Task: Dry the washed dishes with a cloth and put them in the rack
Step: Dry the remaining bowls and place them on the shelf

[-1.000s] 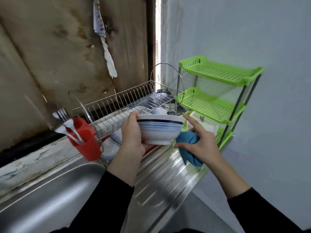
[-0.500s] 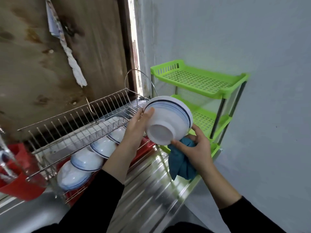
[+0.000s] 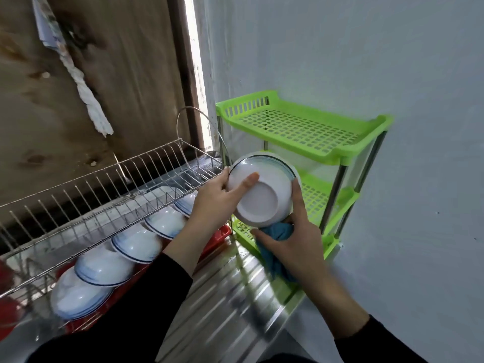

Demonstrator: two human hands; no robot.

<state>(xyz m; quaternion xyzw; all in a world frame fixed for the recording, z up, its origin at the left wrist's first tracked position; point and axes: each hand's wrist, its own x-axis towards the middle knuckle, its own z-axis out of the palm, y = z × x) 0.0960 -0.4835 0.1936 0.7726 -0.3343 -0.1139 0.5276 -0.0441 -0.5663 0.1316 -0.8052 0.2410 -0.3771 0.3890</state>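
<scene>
Drying looks to be the step in hand. A white ceramic bowl with thin blue rim lines [image 3: 264,187] is held in the air and tipped so its foot ring faces the camera. It sits in front of the bright green plastic three-tier shelf [image 3: 301,127], just off the right end of the steel wire dish rack [image 3: 104,179].

The left hand [image 3: 212,203] grips the bowl at its left edge, with the thumb laid across the outer wall and the fingers hidden behind the rim. The right hand [image 3: 296,244] pinches a bunched teal cloth [image 3: 275,250] between thumb and curled fingers under the bowl's lower edge. Its forefinger runs straight up the bowl's right side.

To dry it well, the cloth probably needs to come up from beneath and open out, since a ball of fabric meets little of the glaze. The left hand can turn the bowl by its rim while the cloth wipes round the wall. The recess inside the foot ring likely traps water, so it deserves its own pass before the inside is done.

The grip on the glaze is narrow and the ribbed stainless steel counter [image 3: 230,297] lies below, so a firm hold matters.

A row of similar blue-rimmed bowls [image 3: 136,244] leans in the wire rack's lower tier above a red tray [image 3: 217,242]. The left hand hides whether there is room at the row's right end.
</scene>
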